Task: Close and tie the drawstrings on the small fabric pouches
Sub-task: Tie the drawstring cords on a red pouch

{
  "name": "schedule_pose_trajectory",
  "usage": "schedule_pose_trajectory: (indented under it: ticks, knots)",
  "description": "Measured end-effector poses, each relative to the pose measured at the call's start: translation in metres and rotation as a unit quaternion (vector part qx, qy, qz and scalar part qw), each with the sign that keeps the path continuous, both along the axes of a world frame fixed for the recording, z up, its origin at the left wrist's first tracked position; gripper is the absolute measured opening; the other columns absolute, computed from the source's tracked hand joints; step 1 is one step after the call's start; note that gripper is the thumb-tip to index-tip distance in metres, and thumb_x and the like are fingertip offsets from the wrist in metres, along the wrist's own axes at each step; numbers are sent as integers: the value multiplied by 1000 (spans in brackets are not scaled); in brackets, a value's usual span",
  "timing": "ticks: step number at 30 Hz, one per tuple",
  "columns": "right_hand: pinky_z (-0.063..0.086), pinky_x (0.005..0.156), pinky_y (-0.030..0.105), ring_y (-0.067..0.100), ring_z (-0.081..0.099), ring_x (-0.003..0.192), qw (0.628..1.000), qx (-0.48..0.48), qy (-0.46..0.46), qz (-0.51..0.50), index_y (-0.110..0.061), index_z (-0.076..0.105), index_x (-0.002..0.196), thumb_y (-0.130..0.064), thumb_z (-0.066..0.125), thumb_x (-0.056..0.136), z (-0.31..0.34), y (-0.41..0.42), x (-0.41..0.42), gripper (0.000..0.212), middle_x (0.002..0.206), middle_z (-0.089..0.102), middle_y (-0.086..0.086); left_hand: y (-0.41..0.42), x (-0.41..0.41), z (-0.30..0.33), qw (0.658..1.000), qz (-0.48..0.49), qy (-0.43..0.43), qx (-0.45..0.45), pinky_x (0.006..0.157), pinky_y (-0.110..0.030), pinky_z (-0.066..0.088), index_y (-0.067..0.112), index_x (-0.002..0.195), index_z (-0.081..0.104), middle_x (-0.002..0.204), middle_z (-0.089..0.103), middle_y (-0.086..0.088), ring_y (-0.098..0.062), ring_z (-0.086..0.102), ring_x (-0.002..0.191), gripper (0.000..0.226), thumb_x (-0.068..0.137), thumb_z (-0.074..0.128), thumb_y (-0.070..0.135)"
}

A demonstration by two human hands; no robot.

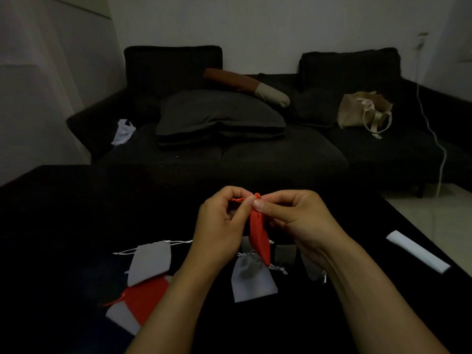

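Between the two hands, held up above the dark surface (63, 226), hangs a red pouch (259, 238), its body drooping below the fingers. The left hand (219, 218) has its fingers curled and pinches the red drawstring (240, 199) at the pouch's gathered neck; the right hand (288, 213) pinches the same neck from the other side, thumb pressed against the fabric just under a small loop or knot of cord showing above the fingertips. Whether the knot is fully tied cannot be told.

Below the left hand and out toward its far side, a grey pouch (150, 261) lies flat with white strings trailing from its top, and nearer the left forearm a second red pouch (145, 300) lies overlapping another grey one (120, 318). Directly beneath the hanging pouch sits a grey pouch with its neck gathered (251, 279). Under the right wrist, partly hidden, lie a darker pouch (284, 254) and a further grey one (313, 270).

Out beyond the right hand, near the surface's edge, lies a white folded strip (419, 251). Past both hands stands a dark sofa (255, 154) with a cushion (219, 116) and a beige bag (362, 111).
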State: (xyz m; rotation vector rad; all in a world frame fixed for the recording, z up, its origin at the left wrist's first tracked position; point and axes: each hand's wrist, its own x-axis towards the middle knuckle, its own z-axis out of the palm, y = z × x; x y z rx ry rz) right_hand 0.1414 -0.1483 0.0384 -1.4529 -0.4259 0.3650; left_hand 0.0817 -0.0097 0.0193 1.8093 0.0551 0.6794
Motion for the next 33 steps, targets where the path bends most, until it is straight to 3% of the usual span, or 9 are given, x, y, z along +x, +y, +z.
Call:
schedule_pose_trajectory:
  ticks: [5,9,13,16,22,29,33]
  knots:
    - [56,68,26,18,69,72,999,-21,-30,19,-4,74,84,-13,76,79,0,-2,2,11,80,74,13,1,0,-1,998,-22,18,-52,66,-18,53,16,91,70,82,74,1,-7,71,77,8,93,63,13]
    - [50,62,19,11,66,68,996,-18,-48,74,1,72,95,-16,65,90,1,-4,1,18,81,72,12,1,-4,5,969,-106,62,-216,75,-30,59,5,100,72,90,76,-15,-23,73,84,19,89,65,18]
    - [49,61,17,5,65,65,993,-10,-39,112,5,68,104,-14,55,97,0,-4,1,23,78,70,6,3,-4,7,967,-74,34,-243,73,-26,58,8,94,74,87,76,-14,-18,72,79,13,82,72,12]
    - [49,67,22,10,64,73,993,-15,-32,115,-5,71,100,-19,54,98,-1,-4,3,22,83,70,7,4,-4,8,978,-73,-1,-195,67,-21,55,12,88,74,81,76,-7,-13,72,75,11,78,74,8]
    - [50,64,22,8,60,66,993,0,4,122,-7,69,95,-20,51,99,-1,-4,1,23,74,65,4,8,-9,13,998,-50,-42,-19,70,-18,55,11,87,74,83,76,0,-10,73,78,12,80,75,2]
    - [35,68,34,17,46,66,984,35,83,156,-12,71,81,-27,59,93,-5,0,-1,22,71,55,8,14,-9,14,993,-33,-67,91,71,-16,54,14,85,77,79,75,5,-6,72,77,14,77,78,2]
    - [42,69,30,15,53,68,981,17,123,152,-12,72,81,-19,52,97,-4,1,-1,27,74,57,7,19,-13,17,977,-17,-69,202,71,-11,52,19,86,77,83,74,12,2,70,79,18,75,81,6]
